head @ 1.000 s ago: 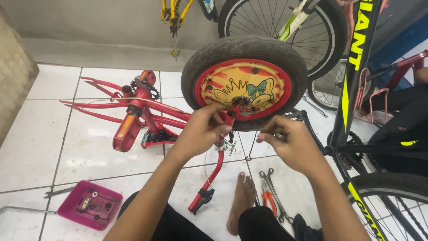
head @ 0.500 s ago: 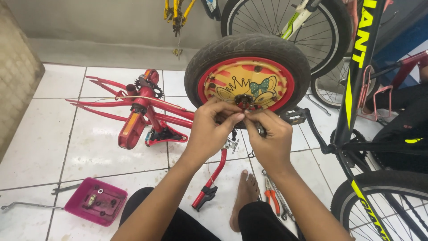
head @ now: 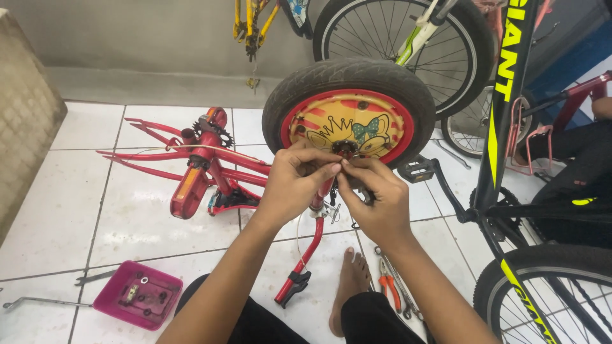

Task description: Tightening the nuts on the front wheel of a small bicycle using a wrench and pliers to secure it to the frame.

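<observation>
At the near left a pink tray [head: 115, 304] of small parts lies on the white tiled floor [head: 57, 210], a grey wrench [head: 95, 276] just beyond it. Further in, the red bicycle frame [head: 197, 169] lies flat, its long axis running left to right toward the small wheel [head: 347, 108]. That wheel stands upright at the centre, its yellow and red disc facing the viewer, hub at its middle. The left hand [head: 296, 181] has its fingertips pinched shut at the hub [head: 344, 148]; whatever they hold is too small to tell. The right hand [head: 376, 197] touches it, fingers curled closed just below the hub. Pliers [head: 389, 286] lie near a bare foot [head: 347, 290]. A black bicycle [head: 503, 127] stands at the right.
</observation>
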